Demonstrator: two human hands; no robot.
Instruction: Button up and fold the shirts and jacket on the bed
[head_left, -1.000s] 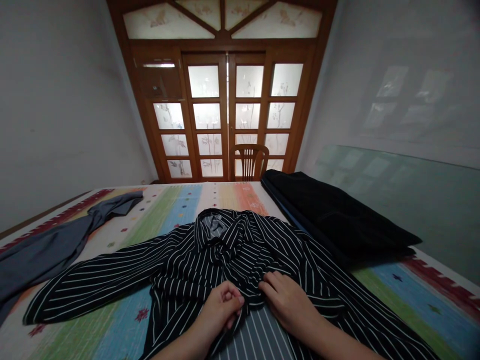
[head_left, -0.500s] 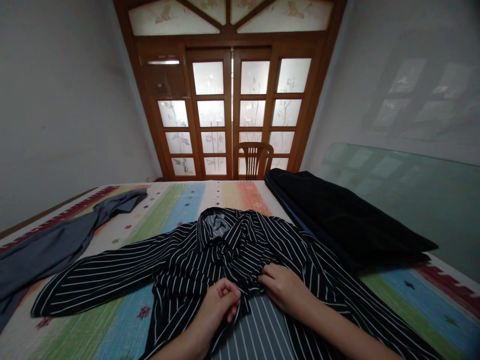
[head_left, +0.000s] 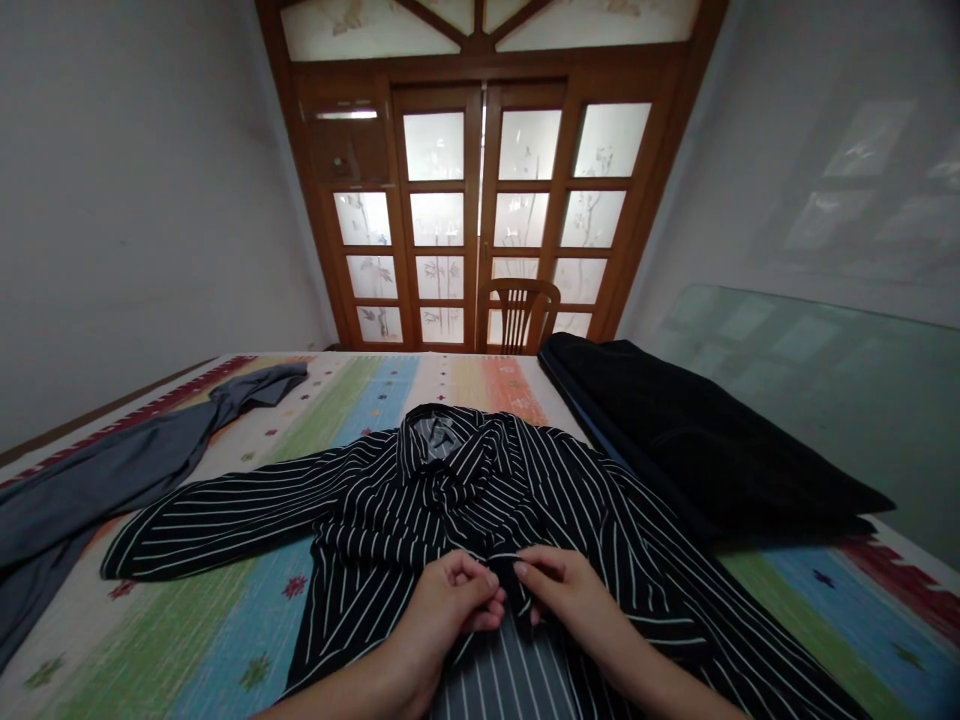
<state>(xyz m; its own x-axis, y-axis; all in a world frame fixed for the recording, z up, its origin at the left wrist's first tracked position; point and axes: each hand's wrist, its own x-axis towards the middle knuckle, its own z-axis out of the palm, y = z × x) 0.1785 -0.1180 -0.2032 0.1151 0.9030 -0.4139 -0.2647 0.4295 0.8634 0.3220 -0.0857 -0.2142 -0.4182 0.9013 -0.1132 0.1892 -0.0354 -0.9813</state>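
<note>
A black shirt with white stripes (head_left: 367,510) lies front up before me, collar away from me and one sleeve stretched out to the left. Its lower front parts to show the greyish inner side of the back. My left hand (head_left: 457,600) is closed in a pinch at one front edge of the shirt. Close beside it on the right, my right hand (head_left: 562,590) pinches the other front edge, with a bit of dark cloth hanging below its fingers. Any button between the fingertips is hidden.
Grey cloth (head_left: 150,450) lies along the left of the colourful striped table cover (head_left: 247,620). Folded black clothes (head_left: 690,440) are stacked at the right, in front of a leaning glass panel (head_left: 810,370). A wooden chair (head_left: 517,310) stands beyond the far edge, before glazed doors (head_left: 435,220).
My right hand has come down and nearer to my left, now pinching the front edge. My left hand has shifted slightly right. The camera view has turned a little to the left.
</note>
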